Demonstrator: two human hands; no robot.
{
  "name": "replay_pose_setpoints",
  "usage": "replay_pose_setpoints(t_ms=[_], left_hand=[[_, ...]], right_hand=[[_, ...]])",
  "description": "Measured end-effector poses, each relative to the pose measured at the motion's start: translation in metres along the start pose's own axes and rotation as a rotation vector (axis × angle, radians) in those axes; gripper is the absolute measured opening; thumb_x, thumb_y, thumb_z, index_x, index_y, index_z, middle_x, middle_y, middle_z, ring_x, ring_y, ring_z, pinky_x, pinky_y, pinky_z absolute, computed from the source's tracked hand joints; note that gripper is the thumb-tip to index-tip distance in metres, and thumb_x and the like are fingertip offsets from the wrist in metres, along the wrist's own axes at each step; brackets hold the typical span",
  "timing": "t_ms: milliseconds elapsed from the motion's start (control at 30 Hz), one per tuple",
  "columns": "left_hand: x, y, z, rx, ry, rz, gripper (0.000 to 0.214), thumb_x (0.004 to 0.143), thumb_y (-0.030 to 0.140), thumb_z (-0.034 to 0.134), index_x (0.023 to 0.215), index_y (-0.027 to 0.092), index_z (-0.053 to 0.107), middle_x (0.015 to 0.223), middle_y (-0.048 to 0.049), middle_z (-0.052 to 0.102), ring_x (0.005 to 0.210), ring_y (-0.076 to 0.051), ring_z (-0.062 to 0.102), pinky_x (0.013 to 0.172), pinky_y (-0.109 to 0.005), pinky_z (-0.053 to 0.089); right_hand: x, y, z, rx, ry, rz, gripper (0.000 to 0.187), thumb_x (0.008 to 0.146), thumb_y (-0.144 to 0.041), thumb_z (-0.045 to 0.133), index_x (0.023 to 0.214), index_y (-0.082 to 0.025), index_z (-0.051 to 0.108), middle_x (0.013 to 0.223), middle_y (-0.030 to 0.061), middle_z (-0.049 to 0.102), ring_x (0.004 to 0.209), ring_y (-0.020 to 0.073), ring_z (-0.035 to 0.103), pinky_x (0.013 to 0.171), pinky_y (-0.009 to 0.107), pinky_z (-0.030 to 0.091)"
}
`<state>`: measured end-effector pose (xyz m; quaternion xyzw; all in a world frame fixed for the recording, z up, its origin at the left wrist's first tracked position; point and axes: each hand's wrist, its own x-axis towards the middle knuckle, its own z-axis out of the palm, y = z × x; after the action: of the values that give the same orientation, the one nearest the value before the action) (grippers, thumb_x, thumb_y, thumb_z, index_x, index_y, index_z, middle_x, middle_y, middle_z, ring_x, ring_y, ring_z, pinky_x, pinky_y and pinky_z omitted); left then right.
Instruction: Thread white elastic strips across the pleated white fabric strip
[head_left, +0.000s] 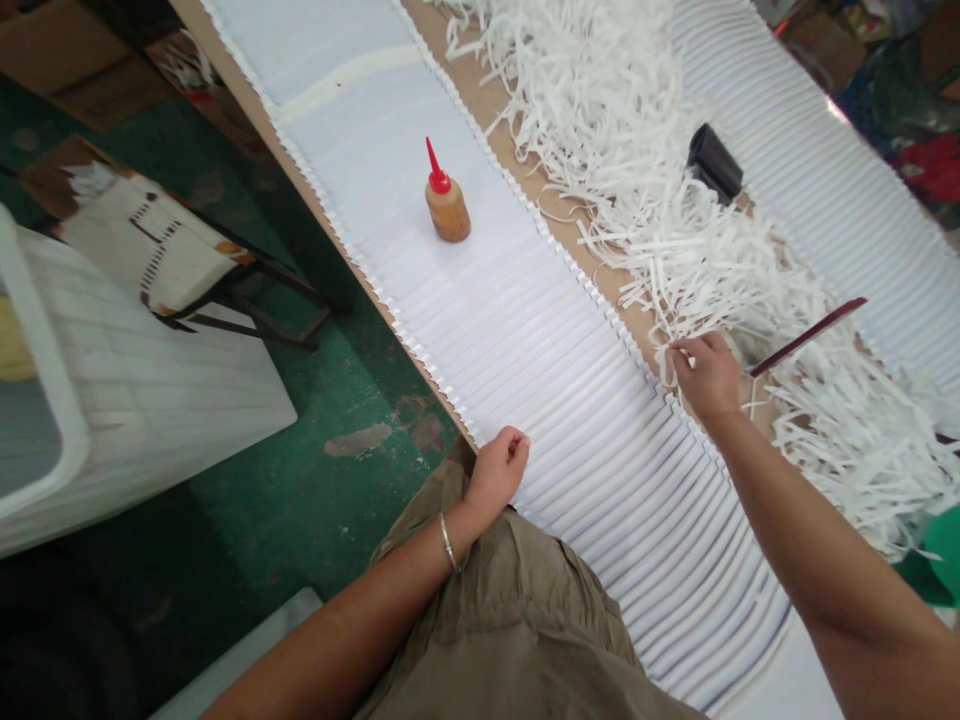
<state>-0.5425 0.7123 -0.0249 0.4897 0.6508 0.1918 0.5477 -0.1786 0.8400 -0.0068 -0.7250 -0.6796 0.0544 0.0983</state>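
Left hand [501,468]: curled loosely, knuckles resting on near edge of sheets [525,330]; forearm bent in from lower left.
Right hand [705,375]: arm stretched forward, fingertips pinching a strip at the edge of the strips [675,200].
Sheets: overlapped in a long row along the bench [480,95].
Bottle [447,203]: upright on sheets, well ahead of both hands.
Open room: bare sheets between hands and bottle.

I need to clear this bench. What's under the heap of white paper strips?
Brown tabletop shows at the edges of the paper strips. A black object and a dark red strip poke out; anything else is covered.
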Motion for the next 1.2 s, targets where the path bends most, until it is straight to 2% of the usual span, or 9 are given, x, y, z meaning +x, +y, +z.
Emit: replay_pose_setpoints(t_ms=[133, 267, 433, 600, 667, 767, 967, 1067, 1200], left_hand=[[0.004, 0.043, 0.029, -0.271, -0.222, -0.044, 0.021, 0.094, 0.034, 0.050, 0.088, 0.017, 0.061, 0.072, 0.0004, 0.063, 0.055, -0.010, 0.055, 0.056, -0.023, 0.040], [0.005, 0.078, 0.059, -0.564, -0.474, -0.174, 0.028, 0.093, 0.041, 0.052, 0.094, 0.015, 0.063, 0.092, -0.0077, 0.070, 0.070, -0.012, 0.067, 0.057, -0.022, 0.041], [-0.004, 0.077, 0.062, -0.605, -0.645, -0.283, 0.024, 0.085, 0.037, 0.063, 0.078, 0.016, 0.056, 0.070, -0.0019, 0.062, 0.065, -0.012, 0.065, 0.058, -0.022, 0.040], [-0.021, 0.057, 0.029, -0.244, -0.573, 0.042, 0.017, 0.085, 0.028, 0.057, 0.073, 0.017, 0.061, 0.072, -0.0016, 0.065, 0.067, -0.013, 0.058, 0.061, -0.024, 0.039], [-0.026, 0.049, 0.013, -0.076, -0.505, 0.171, 0.017, 0.085, 0.027, 0.057, 0.073, 0.017, 0.064, 0.073, -0.0008, 0.065, 0.068, -0.014, 0.055, 0.063, -0.025, 0.039], [-0.030, 0.032, -0.011, 0.061, -0.409, 0.193, 0.015, 0.085, 0.025, 0.057, 0.074, 0.018, 0.064, 0.071, 0.0003, 0.064, 0.067, -0.014, 0.054, 0.062, -0.024, 0.038], [-0.028, -0.028, -0.042, 0.007, -0.268, 0.020, 0.022, 0.090, 0.031, 0.053, 0.074, 0.017, 0.061, 0.059, 0.0010, 0.060, 0.055, -0.013, 0.054, 0.058, -0.024, 0.039], [-0.021, -0.050, -0.040, -0.077, -0.214, -0.039, 0.022, 0.090, 0.032, 0.052, 0.078, 0.017, 0.061, 0.062, 0.0003, 0.063, 0.052, -0.013, 0.057, 0.057, -0.024, 0.041], [-0.009, -0.056, -0.031, -0.094, -0.053, -0.162, 0.020, 0.089, 0.033, 0.057, 0.075, 0.018, 0.056, 0.057, 0.0028, 0.060, 0.045, -0.012, 0.055, 0.051, -0.023, 0.039]], right_hand=[[-0.060, -0.021, -0.024, 0.034, -0.047, -0.085, 0.028, 0.095, -0.038, 0.050, 0.097, -0.029, 0.076, 0.091, 0.0106, 0.063, 0.088, 0.0291, 0.062, 0.079, 0.042, 0.051], [-0.111, -0.056, -0.036, 0.103, -0.102, -0.263, 0.025, 0.096, -0.030, 0.050, 0.101, -0.035, 0.074, 0.093, 0.0104, 0.065, 0.090, 0.0308, 0.062, 0.079, 0.047, 0.053], [-0.149, -0.094, -0.043, 0.353, -0.280, -0.376, 0.022, 0.095, -0.025, 0.051, 0.109, -0.033, 0.066, 0.119, 0.0113, 0.067, 0.111, 0.0332, 0.062, 0.096, 0.056, 0.050], [-0.153, -0.114, -0.041, 0.831, -0.647, -0.093, 0.039, 0.096, -0.042, 0.056, 0.133, -0.031, 0.054, 0.110, 0.0058, 0.072, 0.102, 0.0268, 0.067, 0.091, 0.045, 0.054], [-0.146, -0.118, -0.038, 0.860, -0.809, -0.033, 0.033, 0.097, -0.051, 0.054, 0.117, -0.027, 0.066, 0.094, 0.0033, 0.073, 0.088, 0.0236, 0.067, 0.081, 0.038, 0.053], [-0.130, -0.114, -0.034, 0.748, -0.960, -0.075, 0.039, 0.094, -0.057, 0.053, 0.087, -0.023, 0.072, 0.078, 0.0017, 0.069, 0.075, 0.0206, 0.061, 0.070, 0.033, 0.048], [-0.082, -0.071, -0.026, 0.522, -0.847, -0.033, 0.040, 0.085, -0.060, 0.059, 0.077, -0.023, 0.071, 0.070, 0.0016, 0.069, 0.069, 0.0203, 0.060, 0.067, 0.032, 0.045], [-0.060, -0.055, -0.015, 0.442, -0.750, -0.001, 0.043, 0.081, -0.063, 0.061, 0.075, -0.022, 0.070, 0.068, 0.0023, 0.067, 0.068, 0.0206, 0.060, 0.065, 0.032, 0.044], [-0.036, -0.049, 0.001, 0.432, -0.644, 0.082, 0.047, 0.076, -0.068, 0.065, 0.073, -0.021, 0.067, 0.063, 0.0021, 0.064, 0.062, 0.0185, 0.057, 0.060, 0.031, 0.041]])
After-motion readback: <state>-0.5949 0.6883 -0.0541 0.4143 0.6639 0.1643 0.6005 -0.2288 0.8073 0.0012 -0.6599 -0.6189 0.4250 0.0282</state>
